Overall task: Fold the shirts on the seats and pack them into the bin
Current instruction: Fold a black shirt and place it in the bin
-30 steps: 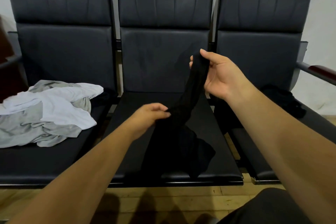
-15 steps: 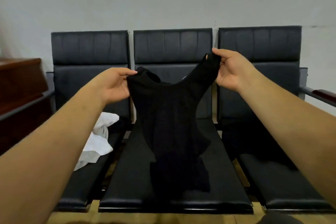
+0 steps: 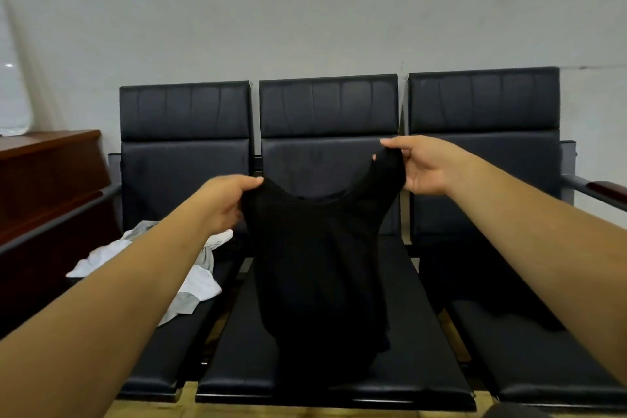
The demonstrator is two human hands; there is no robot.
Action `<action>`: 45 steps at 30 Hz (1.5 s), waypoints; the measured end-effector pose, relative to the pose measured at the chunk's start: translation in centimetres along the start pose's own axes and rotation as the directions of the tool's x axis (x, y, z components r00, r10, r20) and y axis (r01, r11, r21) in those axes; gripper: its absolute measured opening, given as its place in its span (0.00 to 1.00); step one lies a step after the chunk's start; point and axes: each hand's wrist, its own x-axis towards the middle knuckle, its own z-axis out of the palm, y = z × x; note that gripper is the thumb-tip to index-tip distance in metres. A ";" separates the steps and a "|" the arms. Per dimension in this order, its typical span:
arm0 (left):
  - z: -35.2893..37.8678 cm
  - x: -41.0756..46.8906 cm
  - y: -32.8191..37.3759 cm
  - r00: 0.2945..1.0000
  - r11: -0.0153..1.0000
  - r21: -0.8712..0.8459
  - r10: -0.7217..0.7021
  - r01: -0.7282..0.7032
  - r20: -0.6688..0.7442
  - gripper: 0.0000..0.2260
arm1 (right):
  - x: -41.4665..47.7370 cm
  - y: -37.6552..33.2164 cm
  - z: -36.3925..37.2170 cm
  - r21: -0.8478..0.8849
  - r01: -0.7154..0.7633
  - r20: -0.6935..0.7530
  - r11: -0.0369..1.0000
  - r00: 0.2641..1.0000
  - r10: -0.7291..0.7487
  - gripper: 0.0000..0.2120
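Over the middle seat [image 3: 419, 346] I have the black shirt [image 3: 315, 268] held up by its 2 shoulders. My left hand [image 3: 225, 204] pinches the left shoulder, fingers curled round the cloth. My right hand [image 3: 422, 166] grips the right shoulder a little higher, thumb on top and fingers closed behind the fabric. The shirt hangs spread between them in front of the backrest, its neckline sagging in a curve. Its lower part reaches down to the cushion, black on black, so I cannot tell where the hem ends. On the left seat [image 3: 176, 349] lies a crumpled heap of white and grey shirts [image 3: 193, 285], partly behind my left forearm. On the right seat [image 3: 529, 360] lies a dark garment [image 3: 468, 275], too dim to make out. A wooden cabinet [image 3: 44, 180] stands at far left.
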 end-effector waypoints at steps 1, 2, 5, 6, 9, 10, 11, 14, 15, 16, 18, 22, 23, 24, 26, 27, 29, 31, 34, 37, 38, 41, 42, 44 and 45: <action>-0.2 0.4 0.5 0.987 0.993 0.020 0.121 -0.119 -0.111 0.04 | -0.1 -0.1 -0.1 -0.024 -0.039 -0.017 0.999 0.999 0.038 0.07; -0.4 0.7 1.2 0.964 0.979 0.030 0.206 -0.204 -0.165 0.06 | -0.2 -0.2 -0.1 -0.045 -0.074 -0.040 0.996 0.997 0.072 0.06; -0.4 0.7 3.9 0.960 0.953 -0.139 0.255 -0.269 -0.115 0.13 | -0.5 -1.6 0.4 -0.041 -0.090 -0.082 0.995 0.993 0.087 0.03; -0.1 0.5 5.2 0.961 0.943 -0.189 0.258 -0.273 -0.100 0.15 | -0.5 -2.5 0.8 -0.021 -0.052 -0.075 0.998 0.996 0.050 0.03; 0.5 0.4 10.0 0.936 0.893 -0.278 0.342 -0.353 -0.088 0.11 | -0.8 -6.6 2.4 0.228 0.203 -0.046 0.952 0.979 -0.198 0.03; 0.6 0.4 11.8 0.915 0.861 -0.314 0.391 -0.401 -0.095 0.08 | -1.0 -8.0 3.0 0.346 0.289 -0.062 0.893 0.956 -0.286 0.03; 0.5 0.5 13.5 0.894 0.829 -0.341 0.435 -0.444 -0.107 0.06 | -1.1 -9.3 3.5 0.439 0.348 -0.076 0.829 0.933 -0.351 0.04; 0.4 0.1 17.7 0.863 0.811 -0.304 0.497 -0.500 -0.093 0.08 | -1.7 -11.7 4.6 0.408 0.344 -0.050 0.846 0.933 -0.355 0.06; 0.4 -0.2 18.6 0.862 0.824 -0.261 0.499 -0.503 -0.089 0.08 | -1.8 -12.1 4.7 0.304 0.318 -0.031 0.898 0.945 -0.325 0.07; 0.4 -0.5 19.3 0.860 0.831 -0.224 0.504 -0.509 -0.086 0.08 | -2.0 -12.5 4.8 0.202 0.295 -0.015 0.934 0.954 -0.298 0.08; 0.4 -1.1 20.4 0.846 0.835 -0.139 0.527 -0.533 -0.076 0.07 | -2.7 -13.6 5.0 0.129 0.281 -0.021 0.951 0.960 -0.281 0.10; -0.6 -1.5 21.7 0.772 0.769 -0.106 0.608 -0.631 -0.183 0.07 | -3.5 -16.1 4.6 0.331 0.414 -0.068 0.848 0.907 -0.416 0.08; -0.8 -1.6 21.8 0.759 0.755 -0.121 0.615 -0.645 -0.214 0.07 | -3.3 -16.3 4.5 0.356 0.425 -0.087 0.832 0.902 -0.423 0.08; -1.0 -1.6 21.8 0.756 0.761 -0.087 0.612 -0.643 -0.230 0.07 | -2.9 -16.2 4.3 0.340 0.425 -0.098 0.839 0.903 -0.417 0.08; -1.3 -1.5 21.7 0.776 0.803 0.074 0.591 -0.591 -0.219 0.07 | -2.4 -15.6 4.3 0.223 0.379 -0.084 0.898 0.925 -0.370 0.07; -1.5 -1.3 21.8 0.784 0.810 0.164 0.586 -0.563 -0.205 0.07 | -2.1 -15.5 4.4 0.142 0.341 -0.092 0.929 0.939 -0.330 0.08; -1.7 -1.4 22.5 0.774 0.795 0.264 0.600 -0.546 -0.202 0.07 | -2.1 -15.6 4.8 0.048 0.314 -0.121 0.948 0.944 -0.307 0.08; -1.4 -1.6 23.4 0.751 0.779 0.199 0.627 -0.595 -0.206 0.07 | -2.1 -16.6 5.1 0.104 0.386 -0.150 0.917 0.917 -0.369 0.07; -0.3 -1.5 24.3 0.752 0.766 -0.008 0.629 -0.643 -0.196 0.07 | -1.8 -18.2 5.7 0.164 0.513 -0.166 0.842 0.856 -0.489 0.11; 0.0 -1.0 23.9 0.880 0.858 -0.204 0.445 -0.472 -0.166 0.08 | -1.5 -17.7 5.9 0.046 0.465 -0.169 0.884 0.876 -0.452 0.09; -0.1 -1.2 23.4 0.930 0.892 -0.265 0.344 -0.366 -0.129 0.08 | -1.2 -17.5 5.8 0.040 0.434 -0.160 0.900 0.892 -0.423 0.07; -0.5 -1.8 21.9 0.990 0.913 -0.382 0.140 -0.143 -0.036 0.06 | -0.8 -17.0 5.2 0.062 0.362 -0.143 0.930 0.926 -0.350 0.06; -0.5 -2.1 21.3 0.993 0.907 -0.407 0.117 -0.110 -0.008 0.05 | -0.6 -16.8 5.0 0.072 0.350 -0.147 0.934 0.930 -0.337 0.06; -0.5 -2.6 20.3 0.996 0.899 -0.432 0.088 -0.066 0.032 0.05 | -0.6 -16.0 4.5 0.067 0.303 -0.133 0.951 0.947 -0.292 0.06; -0.4 -2.6 19.8 0.996 0.907 -0.419 0.073 -0.049 0.041 0.06 | -0.6 -15.5 4.3 0.048 0.277 -0.122 0.960 0.955 -0.269 0.06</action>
